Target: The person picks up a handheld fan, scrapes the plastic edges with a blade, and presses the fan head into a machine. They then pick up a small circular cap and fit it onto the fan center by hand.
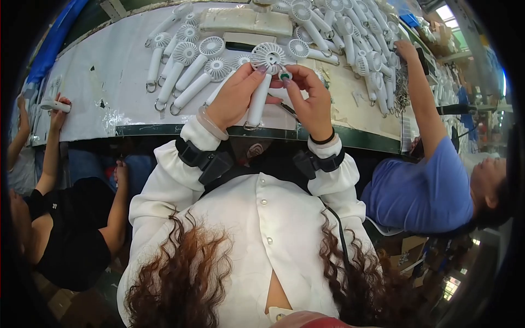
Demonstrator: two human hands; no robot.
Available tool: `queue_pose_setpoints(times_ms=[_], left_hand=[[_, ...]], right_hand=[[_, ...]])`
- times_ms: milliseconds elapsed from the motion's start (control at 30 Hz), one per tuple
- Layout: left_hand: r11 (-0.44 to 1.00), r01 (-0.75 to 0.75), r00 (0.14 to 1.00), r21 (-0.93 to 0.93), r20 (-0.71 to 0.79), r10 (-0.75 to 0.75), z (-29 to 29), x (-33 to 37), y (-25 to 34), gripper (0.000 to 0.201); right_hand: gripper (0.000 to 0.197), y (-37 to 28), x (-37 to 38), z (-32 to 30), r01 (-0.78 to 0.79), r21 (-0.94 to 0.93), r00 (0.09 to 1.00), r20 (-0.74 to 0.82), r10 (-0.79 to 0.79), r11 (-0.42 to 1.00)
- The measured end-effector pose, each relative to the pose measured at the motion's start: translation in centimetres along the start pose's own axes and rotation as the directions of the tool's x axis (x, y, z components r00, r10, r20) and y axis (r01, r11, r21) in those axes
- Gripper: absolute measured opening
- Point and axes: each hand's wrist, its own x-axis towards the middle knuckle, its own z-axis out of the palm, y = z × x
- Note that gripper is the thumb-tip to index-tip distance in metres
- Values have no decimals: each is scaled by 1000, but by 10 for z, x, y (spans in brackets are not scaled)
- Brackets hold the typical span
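My left hand (234, 99) grips a white handheld fan (258, 104) just below its round slatted head (268, 57), over the table's near edge. The fan's handle points down toward me, with a metal ring at its end. Close against the fan head, my right hand (311, 101) pinches a small round part with a green face (285, 76) between thumb and fingers. A thin light strand seems to run from that part to the fan head; I cannot tell whether it is a wire. A dark slender tool (288, 109) lies below my right hand, partly hidden.
Several finished-looking white fans (186, 53) lie left of my hands, and a dense pile of fans (363, 41) spreads on the right. A pale block (246, 21) sits behind. A blue-shirted co-worker (421, 186) reaches in at right; another in black (71, 229) sits at left.
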Motion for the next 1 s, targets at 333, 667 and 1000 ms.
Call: queue_pose_setpoints(times_ms=[333,667,1000], left_hand=[[908,211,977,361,-41,-210,-2,-13,11,31],[869,212,977,447,-119,-177,-11,-16,9,39],[801,168,985,575,-130,-113,-11,-18,7,38]], right_hand=[[19,-5,11,-16,396,-262,913,10,-408,880],[24,-10,18,-24,439,-204,889,241,-390,875],[30,-17,22,-23,381,-159,889,333,-314,911]])
